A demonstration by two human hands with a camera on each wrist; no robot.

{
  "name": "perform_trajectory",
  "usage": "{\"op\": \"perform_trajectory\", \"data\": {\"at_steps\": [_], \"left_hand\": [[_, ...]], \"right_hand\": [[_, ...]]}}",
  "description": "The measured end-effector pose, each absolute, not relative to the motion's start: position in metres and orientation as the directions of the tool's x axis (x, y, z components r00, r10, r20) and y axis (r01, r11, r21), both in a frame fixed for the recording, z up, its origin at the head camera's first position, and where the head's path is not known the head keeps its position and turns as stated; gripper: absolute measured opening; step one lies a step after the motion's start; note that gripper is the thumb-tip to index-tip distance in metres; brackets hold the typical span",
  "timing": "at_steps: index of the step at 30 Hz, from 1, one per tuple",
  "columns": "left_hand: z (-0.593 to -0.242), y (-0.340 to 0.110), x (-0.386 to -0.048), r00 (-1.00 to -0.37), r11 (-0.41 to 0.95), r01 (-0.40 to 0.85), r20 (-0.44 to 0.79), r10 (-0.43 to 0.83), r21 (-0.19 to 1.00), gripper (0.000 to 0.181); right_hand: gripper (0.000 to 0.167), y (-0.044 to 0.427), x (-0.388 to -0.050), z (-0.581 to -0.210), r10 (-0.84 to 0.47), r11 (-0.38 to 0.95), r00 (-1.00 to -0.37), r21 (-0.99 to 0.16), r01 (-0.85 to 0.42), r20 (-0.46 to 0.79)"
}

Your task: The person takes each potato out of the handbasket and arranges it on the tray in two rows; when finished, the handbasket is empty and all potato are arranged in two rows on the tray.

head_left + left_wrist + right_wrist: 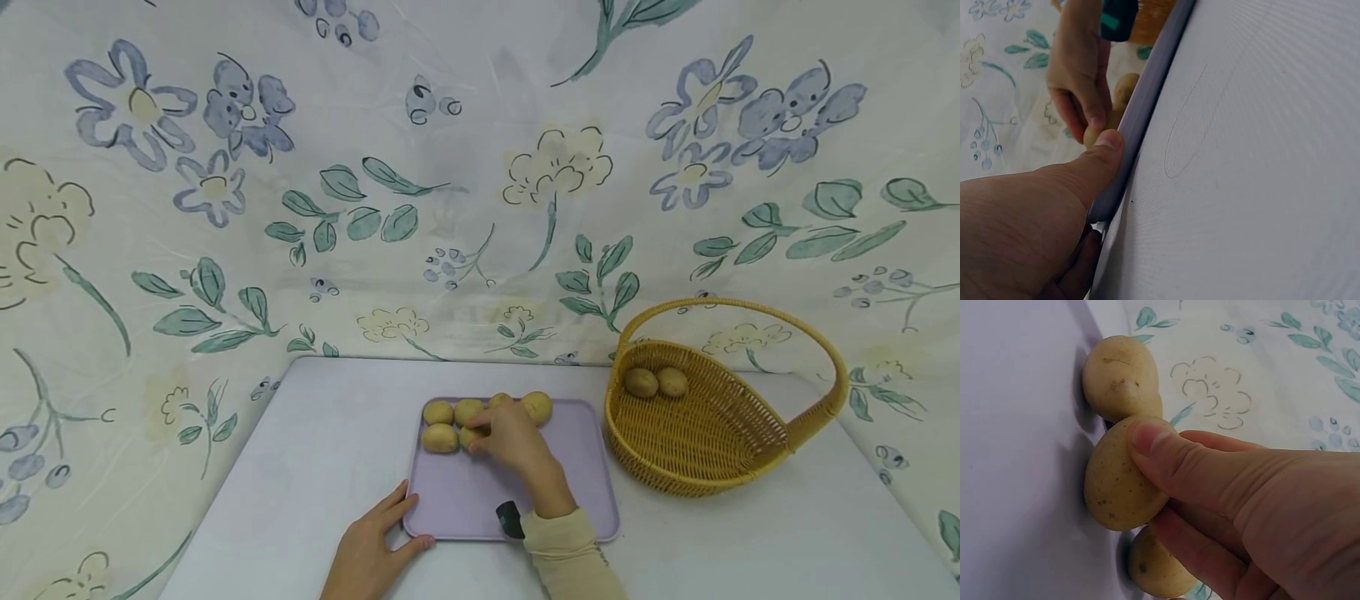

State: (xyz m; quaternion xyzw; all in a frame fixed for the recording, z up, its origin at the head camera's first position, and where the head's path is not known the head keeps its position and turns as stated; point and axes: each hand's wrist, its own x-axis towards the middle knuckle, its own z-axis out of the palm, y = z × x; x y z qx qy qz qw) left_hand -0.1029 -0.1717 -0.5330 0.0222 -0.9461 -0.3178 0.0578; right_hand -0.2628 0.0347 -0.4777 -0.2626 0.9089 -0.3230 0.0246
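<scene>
Several yellow potatoes [440, 438] lie in two rows at the far side of a lilac tray [465, 500]. My right hand [516, 437] pinches one potato [1121, 481] between thumb and fingers, in the near row beside another potato; in the right wrist view it sits low against the tray surface. My left hand [366, 546] holds the tray's near left corner, its thumb along the front rim and its fingers at the left side. Part of the far row is hidden behind my right hand.
A wicker basket [697, 479] with a tall handle stands right of the tray, with two potatoes [656, 382] at its far left inside. The white table [330, 433] ends at a floral cloth [480, 250] behind.
</scene>
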Motion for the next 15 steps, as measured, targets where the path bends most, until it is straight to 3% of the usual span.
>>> {"op": "perform_trajectory", "data": {"at_steps": [15], "left_hand": [[-0.5354,-0.1719,-0.1034,-0.991,0.806,0.000,0.111,-0.081,0.592,0.069]], "right_hand": [[0.034,0.0244,-0.2578,-0.4801,-0.411,0.710,-0.897,-0.560,-0.427,0.164]]}}
